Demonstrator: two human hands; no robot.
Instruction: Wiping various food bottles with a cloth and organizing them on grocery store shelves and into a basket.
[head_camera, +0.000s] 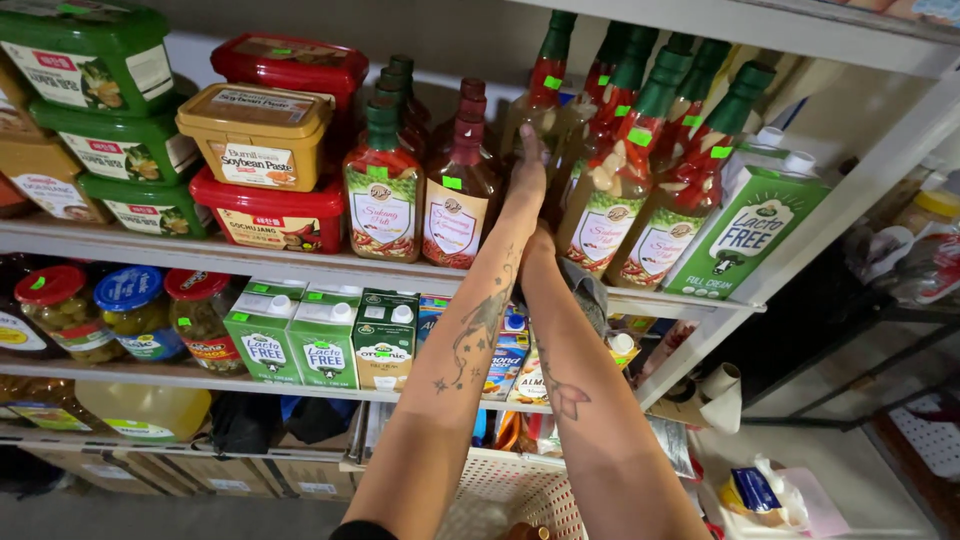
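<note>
My left hand (526, 172) reaches up onto the upper shelf (250, 258), between the sauce bottles. Its fingers are straight and lie against a clear bottle with a green cap (545, 95). To its left stands a brown bottle with a dark red cap (460, 185), to its right a chilli bottle with a pale label (612, 195). My right hand (543, 246) sits just below, at the shelf's front edge, largely hidden by my left wrist. It looks closed on a grey cloth (588, 295) that hangs over the edge.
Green, red and tan paste tubs (262, 135) are stacked at the upper left. A green and white carton (748, 232) leans at the right end. The lower shelf holds milk cartons (322, 340) and pickle jars (128, 312). A white basket (510, 490) stands below my arms.
</note>
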